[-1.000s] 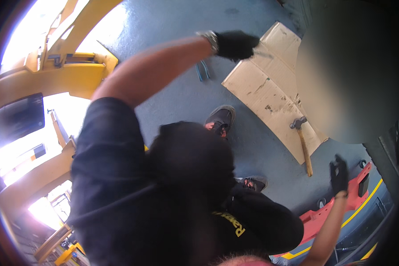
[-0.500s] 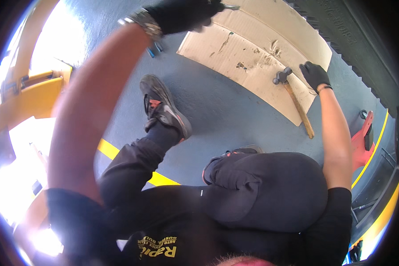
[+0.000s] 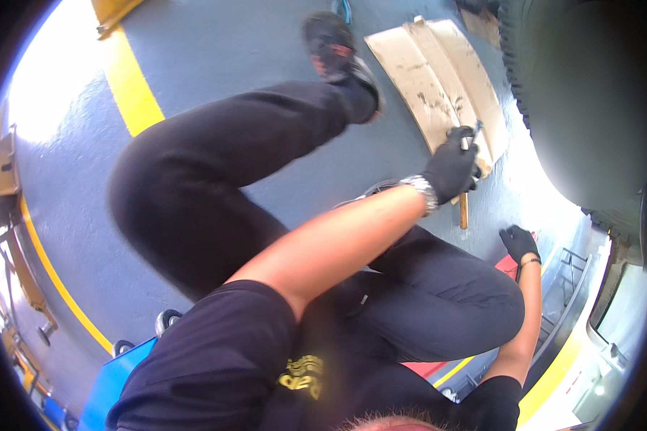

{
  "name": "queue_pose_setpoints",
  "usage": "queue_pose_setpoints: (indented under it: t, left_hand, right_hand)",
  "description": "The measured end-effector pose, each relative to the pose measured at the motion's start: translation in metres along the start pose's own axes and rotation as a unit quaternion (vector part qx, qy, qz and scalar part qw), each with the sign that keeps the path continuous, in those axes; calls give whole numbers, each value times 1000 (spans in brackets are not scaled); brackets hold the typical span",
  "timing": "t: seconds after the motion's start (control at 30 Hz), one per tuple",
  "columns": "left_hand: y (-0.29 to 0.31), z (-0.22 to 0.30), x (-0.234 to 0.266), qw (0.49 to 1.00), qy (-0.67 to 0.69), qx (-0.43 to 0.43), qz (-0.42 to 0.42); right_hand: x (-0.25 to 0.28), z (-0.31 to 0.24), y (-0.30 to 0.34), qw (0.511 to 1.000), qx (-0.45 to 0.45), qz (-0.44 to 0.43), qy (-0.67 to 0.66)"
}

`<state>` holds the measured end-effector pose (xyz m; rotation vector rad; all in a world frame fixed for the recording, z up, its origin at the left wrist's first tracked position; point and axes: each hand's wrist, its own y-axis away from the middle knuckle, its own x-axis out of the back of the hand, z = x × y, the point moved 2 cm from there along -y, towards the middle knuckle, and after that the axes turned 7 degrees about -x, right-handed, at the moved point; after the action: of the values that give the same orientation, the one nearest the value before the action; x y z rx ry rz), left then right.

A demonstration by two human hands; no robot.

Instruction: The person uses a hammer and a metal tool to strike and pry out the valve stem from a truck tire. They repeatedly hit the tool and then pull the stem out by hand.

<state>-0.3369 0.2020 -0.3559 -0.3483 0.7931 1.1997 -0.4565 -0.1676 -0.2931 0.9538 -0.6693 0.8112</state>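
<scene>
My left hand, in a black glove with a metal watch at the wrist, reaches across my bent legs and is closed on a small metal tool. It hovers over the edge of a flattened cardboard sheet. A hammer's wooden handle sticks out from under that hand; its head is hidden, and I cannot tell whether the hand touches it. My right hand, also gloved, rests with fingers apart on the floor by a red board under me.
A big black tyre fills the upper right, close to the cardboard. My black shoe is planted on the grey floor beside a yellow line. A blue wheeled board lies lower left, yellow equipment at far left.
My left hand has come down from high overhead to the cardboard's edge over the hammer. My right hand has moved off the hammer, back toward the red board. The view has swung.
</scene>
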Motion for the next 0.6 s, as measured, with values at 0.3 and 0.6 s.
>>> queue_pose_setpoints:
  t: [0.3, 0.6]
  left_hand:
    - [-85, 118, -116, 938, -100, -284, 175]
    - [-104, 134, 5, 832, -457, -249, -194]
  right_hand:
    - [142, 59, 70, 971, -48, 172, -161]
    - [261, -93, -4, 991, 43, 116, -46]
